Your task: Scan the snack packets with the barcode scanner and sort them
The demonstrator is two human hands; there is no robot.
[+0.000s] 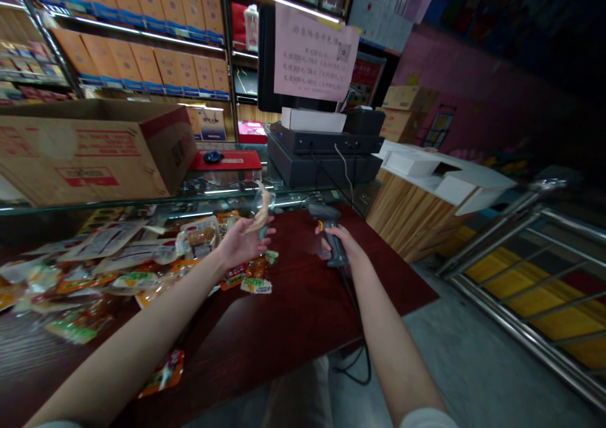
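Observation:
My right hand [348, 245] is wrapped round the grip of a dark barcode scanner [335, 242], whose head points left and whose cable hangs over the table's edge. Palm up, my left hand [239, 246] holds a pale, long snack in clear plastic [261, 212], its thumb resting along it. What exactly is inside the plastic is too blurred to tell. Just under and beyond the left hand lie small sealed snack packs [256, 284]. A wide heap of mixed snack packs [135, 257] spreads leftward, and one orange-and-red pack [165, 372] sits under my left forearm.
A dark red table [293, 317] bears the packs. Behind it, a glass counter [227, 191] holds a cardboard box [80, 156], a mouse [213, 156] on a red mat, and a till [326, 156] below a monitor with a pink notice [315, 52]. A metal railing [530, 270] stands right.

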